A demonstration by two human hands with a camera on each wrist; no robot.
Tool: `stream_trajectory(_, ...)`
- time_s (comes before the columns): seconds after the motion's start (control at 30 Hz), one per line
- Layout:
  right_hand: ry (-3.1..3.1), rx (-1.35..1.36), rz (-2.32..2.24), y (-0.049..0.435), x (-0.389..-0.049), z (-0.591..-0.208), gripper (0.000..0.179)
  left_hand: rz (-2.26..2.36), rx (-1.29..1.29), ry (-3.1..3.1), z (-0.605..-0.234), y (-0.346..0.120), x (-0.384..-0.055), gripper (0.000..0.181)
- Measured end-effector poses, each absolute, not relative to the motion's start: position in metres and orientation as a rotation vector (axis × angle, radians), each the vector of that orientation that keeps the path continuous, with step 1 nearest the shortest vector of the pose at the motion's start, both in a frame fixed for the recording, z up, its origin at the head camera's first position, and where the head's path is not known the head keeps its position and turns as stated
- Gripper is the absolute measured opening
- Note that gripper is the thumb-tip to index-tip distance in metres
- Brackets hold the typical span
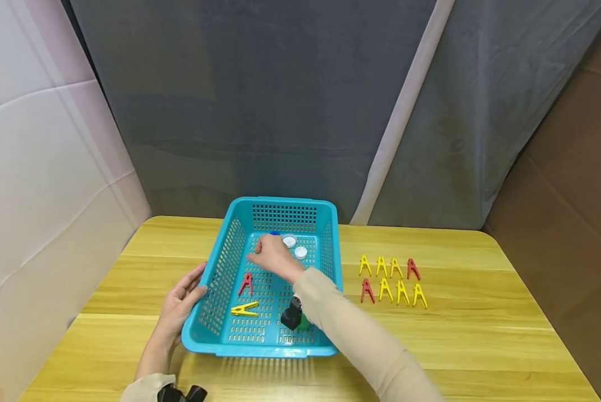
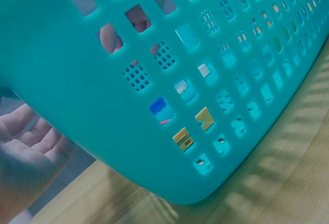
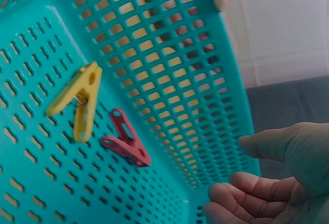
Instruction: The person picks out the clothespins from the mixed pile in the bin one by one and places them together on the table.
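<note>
A turquoise plastic basket (image 1: 262,353) stands on the table, and my left hand (image 1: 180,304) grips its left rim, with the thumb over the edge. Inside the basket reaches my right hand (image 1: 274,257); its thumb and fingers are apart and loosely bent, with nothing between them in the right wrist view. A red clothespin (image 1: 246,283) and a yellow clothespin (image 1: 244,309) lie on the basket floor near its left wall. Two white round caps (image 1: 300,253) lie beyond the right hand, which partly hides a blue object (image 1: 275,233). Under the right wrist, a green object (image 1: 304,324) is mostly covered.
Right of the basket, several yellow clothespins (image 1: 385,289) and two red ones lie in two rows on the wooden table (image 1: 481,324). A grey curtain (image 1: 280,111) hangs behind the table, with a white sheet (image 1: 54,167) at the left.
</note>
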State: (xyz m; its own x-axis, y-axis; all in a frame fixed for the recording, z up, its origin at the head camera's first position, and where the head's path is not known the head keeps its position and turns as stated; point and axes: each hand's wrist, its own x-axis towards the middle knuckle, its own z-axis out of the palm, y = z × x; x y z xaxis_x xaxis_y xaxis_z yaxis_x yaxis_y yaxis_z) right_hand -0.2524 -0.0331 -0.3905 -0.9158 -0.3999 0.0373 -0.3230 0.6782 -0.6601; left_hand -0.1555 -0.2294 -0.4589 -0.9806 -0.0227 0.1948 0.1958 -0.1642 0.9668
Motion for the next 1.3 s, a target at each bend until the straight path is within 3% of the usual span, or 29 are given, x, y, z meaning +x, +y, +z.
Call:
stream_trajectory(0.2,2.752,-0.600,-0.962,-0.042,-0.252,-0.405,0.054,-2.284,-0.218,-1.925,-0.458,-0.229,-0.156,0.050)
stream_trajectory(0.33,2.774,-0.535,-0.904,-0.046,-0.252,-0.414,0.056,-2.283,-0.224,-1.923,-0.458,-0.229,-0.156,0.050)
stream_trajectory(0.9,2.822,-0.451,-0.634,-0.061,-0.242,-0.434,0.037,-2.282,-0.182,-1.948,-0.455,-0.228,-0.156,0.052)
stream_trajectory(1.3,2.878,-0.449,-0.485,-0.066,-0.240,-0.440,0.035,-2.303,-0.170,-1.939,-0.456,-0.229,-0.155,0.051)
